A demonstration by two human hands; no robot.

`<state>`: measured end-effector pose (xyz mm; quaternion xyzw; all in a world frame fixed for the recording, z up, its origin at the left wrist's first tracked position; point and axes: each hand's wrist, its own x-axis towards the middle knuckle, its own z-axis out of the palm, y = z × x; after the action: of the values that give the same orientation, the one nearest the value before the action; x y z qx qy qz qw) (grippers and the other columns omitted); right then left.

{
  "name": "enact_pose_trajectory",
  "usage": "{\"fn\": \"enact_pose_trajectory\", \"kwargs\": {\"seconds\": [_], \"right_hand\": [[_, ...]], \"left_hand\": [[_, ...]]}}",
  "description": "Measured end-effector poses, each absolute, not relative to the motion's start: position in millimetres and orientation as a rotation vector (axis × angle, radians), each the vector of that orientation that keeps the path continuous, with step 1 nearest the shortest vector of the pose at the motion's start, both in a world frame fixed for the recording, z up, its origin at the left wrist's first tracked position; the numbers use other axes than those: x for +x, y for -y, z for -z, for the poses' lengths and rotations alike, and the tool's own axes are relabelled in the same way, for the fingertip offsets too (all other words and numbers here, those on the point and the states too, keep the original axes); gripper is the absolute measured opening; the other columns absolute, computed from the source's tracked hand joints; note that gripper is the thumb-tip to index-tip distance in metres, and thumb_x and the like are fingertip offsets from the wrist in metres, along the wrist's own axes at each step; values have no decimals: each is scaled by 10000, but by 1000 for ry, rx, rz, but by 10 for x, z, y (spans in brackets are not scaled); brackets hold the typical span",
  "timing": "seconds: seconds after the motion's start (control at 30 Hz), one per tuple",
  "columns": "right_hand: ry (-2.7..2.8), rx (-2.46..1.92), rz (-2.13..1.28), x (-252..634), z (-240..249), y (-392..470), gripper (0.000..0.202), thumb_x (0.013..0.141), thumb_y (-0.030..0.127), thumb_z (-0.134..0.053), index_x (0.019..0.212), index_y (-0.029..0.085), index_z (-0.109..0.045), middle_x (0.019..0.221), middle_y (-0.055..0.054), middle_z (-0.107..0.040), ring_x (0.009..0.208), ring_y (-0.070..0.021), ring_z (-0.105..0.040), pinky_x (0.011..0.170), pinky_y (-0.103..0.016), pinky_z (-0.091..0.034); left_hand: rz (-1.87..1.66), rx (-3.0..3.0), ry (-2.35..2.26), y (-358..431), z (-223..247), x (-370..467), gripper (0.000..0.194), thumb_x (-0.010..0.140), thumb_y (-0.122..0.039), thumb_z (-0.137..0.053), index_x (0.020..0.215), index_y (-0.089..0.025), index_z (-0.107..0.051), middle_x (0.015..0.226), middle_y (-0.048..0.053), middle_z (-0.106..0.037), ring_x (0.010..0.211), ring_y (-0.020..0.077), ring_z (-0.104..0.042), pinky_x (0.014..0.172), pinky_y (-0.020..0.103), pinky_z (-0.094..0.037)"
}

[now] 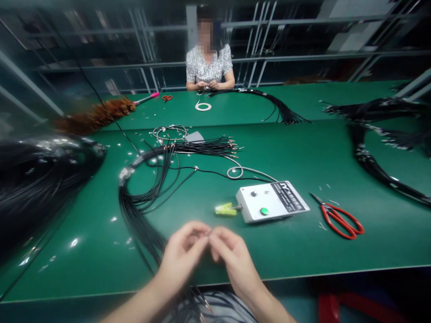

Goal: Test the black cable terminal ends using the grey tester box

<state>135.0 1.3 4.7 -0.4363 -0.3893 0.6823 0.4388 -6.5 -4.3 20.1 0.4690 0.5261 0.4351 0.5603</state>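
My left hand [184, 251] and my right hand [232, 253] meet fingertip to fingertip above the front of the green table. Both are closed in a pinch. Whatever lies between the fingertips is too small and blurred to name. A bundle of black wires [138, 224] curves down the table, passes behind my left hand and hangs over the front edge, where bare ends show near my lap. Beyond my hands stands a white control box [259, 208] with a knob and a green button. A yellow-green piece [226, 209] sticks out from its left side.
Red-handled scissors [341, 220] lie right of the box. Large black wire bundles rest at the left [43, 179] and right [370, 166]. Across the green table [286, 251] sits a person [209, 67], hands together, near a white tape roll [203, 106]. A brown duster [101, 114] lies far left.
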Motion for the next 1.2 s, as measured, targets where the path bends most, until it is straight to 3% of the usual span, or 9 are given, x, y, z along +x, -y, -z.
{"fn": "enact_pose_trajectory", "kwargs": {"seconds": [0.07, 0.3, 0.4, 0.5, 0.7, 0.83, 0.93, 1.07, 1.2], "right_hand": [[1059, -1130, -1610, 1355, -59, -10, 295, 865, 427, -648, 725, 179, -573, 563, 58, -456, 547, -100, -429, 569, -233, -365], [1886, -1140, -505, 1479, -157, -62, 137, 925, 184, -541, 807, 184, -612, 788, -29, -632, 672, -138, -553, 659, -296, -393], [2137, -1033, -267, 1599, -229, -131, 101, 924, 138, -526, 883, 177, -609, 829, -45, -671, 741, -157, -591, 672, -312, -379], [2187, -964, -373, 1679, -285, -190, 100, 927, 142, -519, 878, 184, -595, 834, -38, -666, 743, -155, -587, 667, -311, -385], [1712, -1060, -1119, 1585, -294, -170, 176, 929, 280, -546, 776, 197, -575, 791, -11, -560, 650, -122, -513, 588, -260, -416], [1399, -1079, -1675, 1540, -265, -204, 268, 889, 415, -610, 760, 187, -556, 595, 71, -434, 436, -56, -348, 416, -210, -246], [1316, -989, -1929, 1573, -254, -290, 293, 845, 432, -661, 748, 175, -558, 529, 98, -387, 386, -32, -286, 400, -203, -172], [1442, -958, -1945, 1609, -337, -367, 287, 844, 421, -660, 740, 170, -566, 578, 77, -428, 416, -39, -324, 409, -204, -194], [1853, -967, -1403, 1612, -487, -347, 174, 907, 283, -582, 775, 170, -595, 772, -3, -533, 621, -97, -479, 539, -228, -373]], "left_hand": [[-1022, 1105, -1277, 48, -177, -68, 243, 856, -349, -647, 943, -123, -629, 819, 55, -681, 604, 110, -606, 497, 184, -441], [-1003, 1467, -1440, 126, -132, -40, 133, 935, -254, -544, 880, -163, -623, 840, 34, -687, 775, 160, -664, 704, 240, -516], [-1004, 1642, -1463, 149, -140, -51, 123, 940, -202, -526, 884, -171, -631, 846, 31, -675, 764, 149, -639, 709, 233, -496], [-1015, 1716, -1395, 165, -158, -76, 149, 951, -172, -499, 936, -174, -647, 855, 33, -675, 770, 144, -633, 731, 230, -489], [-1052, 1575, -1324, 193, -187, -121, 157, 960, -185, -497, 998, -174, -649, 793, 17, -654, 708, 121, -617, 674, 207, -482], [-1039, 1510, -1238, 196, -176, -195, 246, 971, -175, -466, 1202, -185, -553, 736, -7, -618, 674, 112, -593, 643, 200, -471], [-998, 1555, -1157, 182, -170, -270, 302, 987, -174, -436, 1282, -198, -498, 751, -5, -615, 686, 111, -579, 662, 208, -463], [-946, 1608, -1083, 146, -195, -352, 320, 1001, -185, -419, 1314, -226, -472, 778, -4, -618, 715, 113, -579, 695, 218, -463], [-903, 1674, -1101, 124, -244, -404, 378, 1006, -174, -400, 1374, -260, -395, 756, -25, -599, 699, 111, -558, 687, 218, -452]]}}
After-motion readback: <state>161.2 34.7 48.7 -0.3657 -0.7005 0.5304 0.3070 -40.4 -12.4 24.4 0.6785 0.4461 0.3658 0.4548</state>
